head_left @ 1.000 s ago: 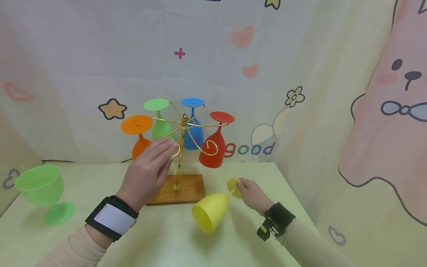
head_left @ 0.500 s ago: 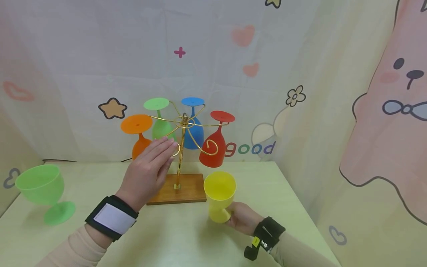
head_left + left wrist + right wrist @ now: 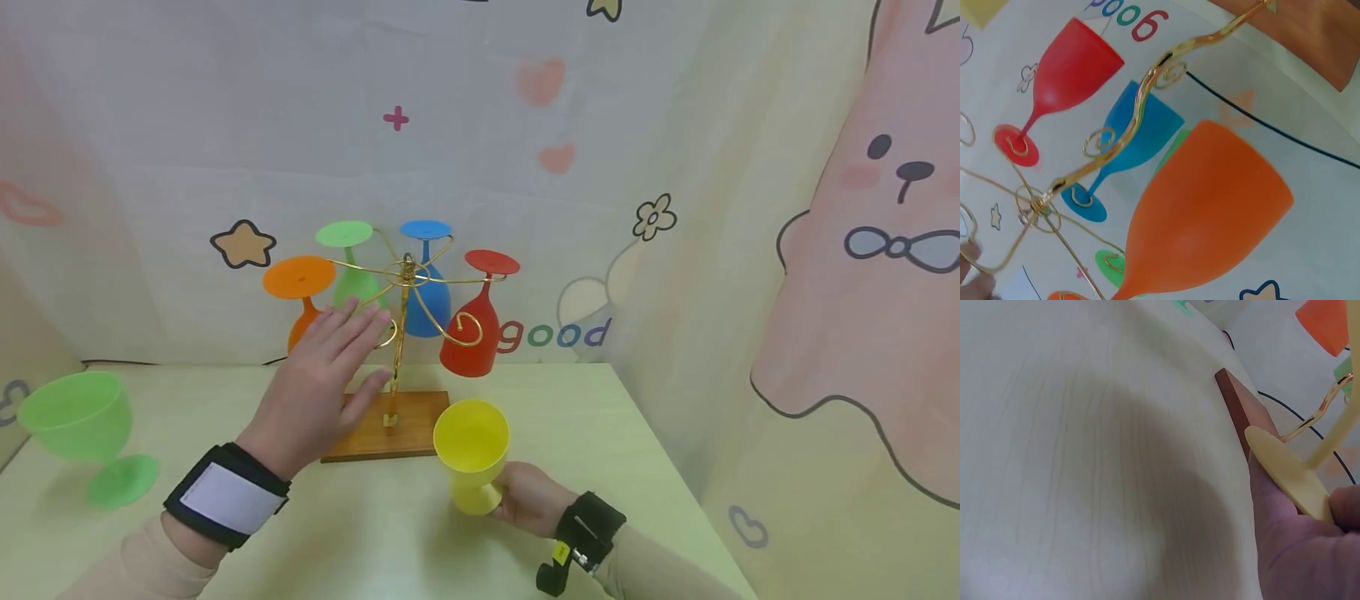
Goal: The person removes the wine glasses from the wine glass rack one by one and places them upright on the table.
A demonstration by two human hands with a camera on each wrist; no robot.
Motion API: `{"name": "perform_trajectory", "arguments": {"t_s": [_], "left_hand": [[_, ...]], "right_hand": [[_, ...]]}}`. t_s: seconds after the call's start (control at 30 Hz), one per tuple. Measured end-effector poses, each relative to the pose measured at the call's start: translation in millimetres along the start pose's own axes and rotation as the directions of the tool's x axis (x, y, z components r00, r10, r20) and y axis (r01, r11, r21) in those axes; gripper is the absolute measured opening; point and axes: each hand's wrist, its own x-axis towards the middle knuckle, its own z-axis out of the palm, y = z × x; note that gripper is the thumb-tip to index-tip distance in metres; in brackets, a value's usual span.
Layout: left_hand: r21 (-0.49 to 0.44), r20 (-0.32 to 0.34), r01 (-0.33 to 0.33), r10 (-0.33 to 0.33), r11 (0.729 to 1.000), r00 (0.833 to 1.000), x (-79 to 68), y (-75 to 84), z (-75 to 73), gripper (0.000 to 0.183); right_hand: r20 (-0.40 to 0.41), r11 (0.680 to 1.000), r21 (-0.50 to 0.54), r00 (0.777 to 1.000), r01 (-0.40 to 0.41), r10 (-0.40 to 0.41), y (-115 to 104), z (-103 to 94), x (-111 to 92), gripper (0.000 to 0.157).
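Note:
My right hand [image 3: 528,502] grips the yellow goblet [image 3: 472,446] low down, mouth up and tipped toward the head camera. In the right wrist view the goblet's foot [image 3: 1288,472] lies over the fingers, with the thumb at its edge. My left hand [image 3: 307,396] is raised with fingers extended at a curled arm of the gold wire rack [image 3: 400,342]; its fingertips [image 3: 977,287] are right by the wire in the left wrist view. From the rack hang an orange goblet [image 3: 1207,209], partly hidden by the hand, a green goblet [image 3: 356,283], a blue goblet [image 3: 429,304] and a red goblet [image 3: 474,337], all upside down.
A second green goblet [image 3: 78,417] stands upright at the table's left. The rack's wooden base [image 3: 420,425] rests on the pale table [image 3: 570,417], just behind the yellow goblet. A printed curtain [image 3: 465,100] hangs behind the table.
The right hand has turned the yellow goblet from mouth-down and sideways to mouth-up and brought it left. The left hand's thumb has spread away from its fingers.

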Motion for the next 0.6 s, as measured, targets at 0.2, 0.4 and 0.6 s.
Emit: {"name": "perform_trajectory", "arguments": {"t_s": [0.2, 0.4, 0.6], "left_hand": [[-0.057, 0.056, -0.135, 0.138, 0.989, 0.989, -12.3, 24.6, 5.9, 0.073], [-0.145, 0.255, -0.216, 0.248, 0.965, 0.935, -38.0, 41.1, 22.4, 0.082], [-0.176, 0.362, -0.242, 0.291, 0.954, 0.886, -60.0, 45.2, 34.3, 0.078]], "right_hand": [[-0.029, 1.000, -0.020, 0.999, -0.013, 0.013, 0.3, 4.4, 1.4, 0.030], [-0.014, 0.998, -0.061, 1.000, -0.012, 0.011, 0.5, 13.2, 3.6, 0.027], [0.013, 0.994, -0.109, 1.000, -0.010, 0.011, 2.0, 20.0, 8.7, 0.027]]}}
